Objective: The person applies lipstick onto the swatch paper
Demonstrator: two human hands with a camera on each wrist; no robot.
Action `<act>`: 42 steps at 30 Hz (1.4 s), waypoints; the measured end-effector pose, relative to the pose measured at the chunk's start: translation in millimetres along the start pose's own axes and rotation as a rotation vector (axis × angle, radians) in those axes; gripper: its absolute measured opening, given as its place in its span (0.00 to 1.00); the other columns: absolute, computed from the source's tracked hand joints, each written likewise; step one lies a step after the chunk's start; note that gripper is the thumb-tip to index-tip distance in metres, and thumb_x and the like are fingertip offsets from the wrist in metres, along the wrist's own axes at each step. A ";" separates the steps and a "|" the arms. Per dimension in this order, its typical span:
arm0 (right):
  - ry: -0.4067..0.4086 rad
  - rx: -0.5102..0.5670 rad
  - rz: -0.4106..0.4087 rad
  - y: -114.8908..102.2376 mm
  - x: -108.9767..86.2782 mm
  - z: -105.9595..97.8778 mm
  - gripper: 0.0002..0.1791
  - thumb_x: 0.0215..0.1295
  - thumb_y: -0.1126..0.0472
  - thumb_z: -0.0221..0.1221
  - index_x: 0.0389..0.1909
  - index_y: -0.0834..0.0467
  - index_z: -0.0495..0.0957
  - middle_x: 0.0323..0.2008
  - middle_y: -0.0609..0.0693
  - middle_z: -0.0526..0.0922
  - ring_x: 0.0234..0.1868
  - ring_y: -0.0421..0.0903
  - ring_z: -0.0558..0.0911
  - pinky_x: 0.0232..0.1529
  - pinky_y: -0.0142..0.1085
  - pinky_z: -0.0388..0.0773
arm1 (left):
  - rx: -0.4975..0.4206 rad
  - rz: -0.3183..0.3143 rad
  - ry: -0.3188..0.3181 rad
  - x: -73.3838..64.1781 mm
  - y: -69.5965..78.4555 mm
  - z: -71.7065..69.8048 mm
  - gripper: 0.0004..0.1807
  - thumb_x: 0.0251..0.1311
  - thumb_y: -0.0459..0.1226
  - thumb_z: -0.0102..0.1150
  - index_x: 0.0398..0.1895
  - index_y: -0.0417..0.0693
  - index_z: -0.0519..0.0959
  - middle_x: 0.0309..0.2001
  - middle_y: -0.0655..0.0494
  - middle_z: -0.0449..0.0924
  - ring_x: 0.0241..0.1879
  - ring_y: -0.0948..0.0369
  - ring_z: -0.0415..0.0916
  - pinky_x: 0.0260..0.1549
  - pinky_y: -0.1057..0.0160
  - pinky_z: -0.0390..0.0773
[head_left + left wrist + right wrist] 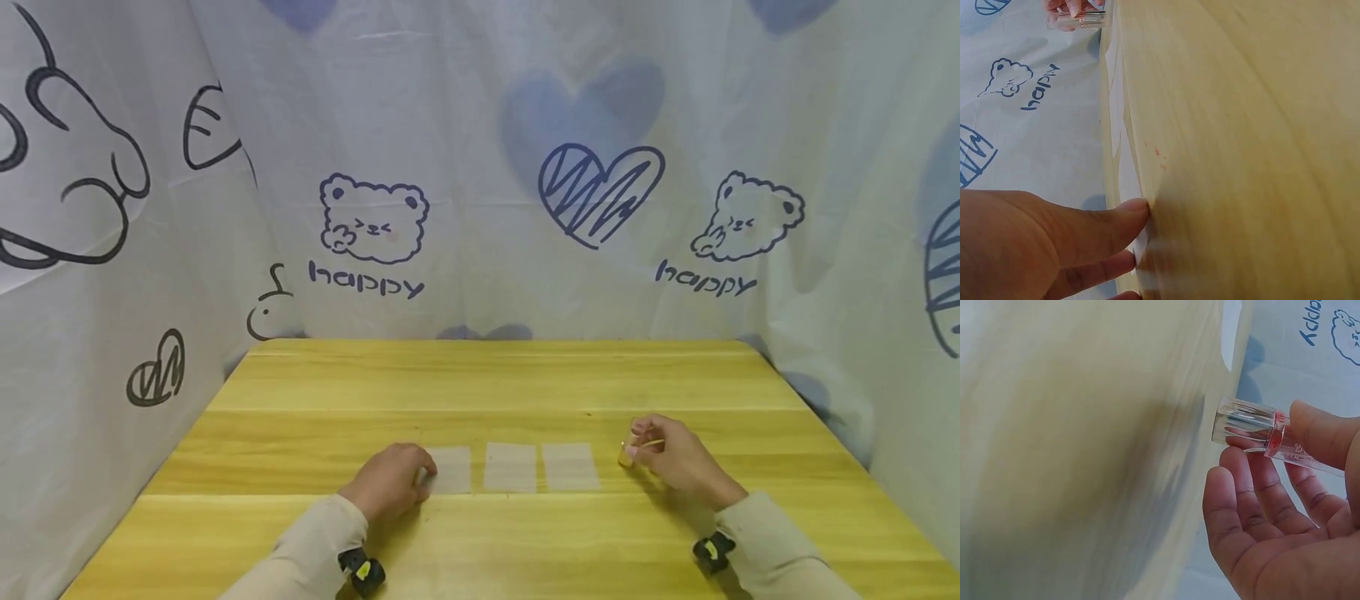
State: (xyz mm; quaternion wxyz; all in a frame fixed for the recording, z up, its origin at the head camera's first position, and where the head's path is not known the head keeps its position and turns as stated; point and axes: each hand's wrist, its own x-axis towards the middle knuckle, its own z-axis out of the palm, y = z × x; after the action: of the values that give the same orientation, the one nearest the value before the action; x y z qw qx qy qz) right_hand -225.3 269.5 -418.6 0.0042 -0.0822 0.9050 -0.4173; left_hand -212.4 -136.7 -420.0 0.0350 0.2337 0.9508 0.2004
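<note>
Three thin white rectangular sheets lie side by side on the table: a left sheet (pixel 452 470), a middle sheet (pixel 511 467) and a right sheet (pixel 572 466). My left hand (pixel 392 482) rests at the outer edge of the left one, its thumb (pixel 1113 222) and fingertips touching there, fairly straight. To the right of the row, my right hand (pixel 678 457) holds a lipstick tube (pixel 1250 428) just above the tabletop. This tube has a shiny metallic end, a red ring and a clear part with lettering, pinched between thumb and fingers.
The yellow wood-grain table (pixel 480 383) reaches back to a hanging white cloth (pixel 465 125) printed with hearts and bears, which also encloses both sides. Small red marks (pixel 1157 152) dot the wood near the left hand.
</note>
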 end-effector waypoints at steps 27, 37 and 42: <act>0.000 -0.048 -0.022 -17.9 -6.2 -1.4 0.19 0.65 0.60 0.62 0.54 0.65 0.75 0.43 0.54 0.81 0.44 0.51 0.80 0.45 0.47 0.77 | 0.015 -0.007 0.002 -2.3 4.2 -2.1 0.12 0.49 0.29 0.72 0.39 0.40 0.84 0.46 0.43 0.82 0.51 0.43 0.76 0.51 0.44 0.74; 0.005 -0.042 -0.079 -23.9 -5.2 -0.4 0.17 0.65 0.63 0.62 0.52 0.65 0.76 0.40 0.51 0.80 0.41 0.47 0.79 0.43 0.41 0.77 | 0.020 0.002 0.008 -1.6 5.7 -3.4 0.12 0.49 0.29 0.72 0.38 0.39 0.84 0.45 0.44 0.82 0.50 0.43 0.76 0.50 0.44 0.74; -0.004 -0.054 -0.082 -27.4 -7.5 3.5 0.15 0.64 0.63 0.63 0.49 0.64 0.77 0.38 0.50 0.79 0.41 0.47 0.79 0.44 0.43 0.77 | 0.016 -0.014 -0.015 -2.6 5.1 -2.7 0.12 0.50 0.30 0.72 0.39 0.41 0.84 0.45 0.45 0.82 0.50 0.44 0.77 0.50 0.44 0.74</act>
State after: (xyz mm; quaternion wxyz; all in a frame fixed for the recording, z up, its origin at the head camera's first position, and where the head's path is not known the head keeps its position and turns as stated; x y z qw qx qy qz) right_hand -213.6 250.5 -400.6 -0.0135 -0.1203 0.9117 -0.3926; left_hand -208.3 -134.8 -415.5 0.0417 0.2289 0.9536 0.1910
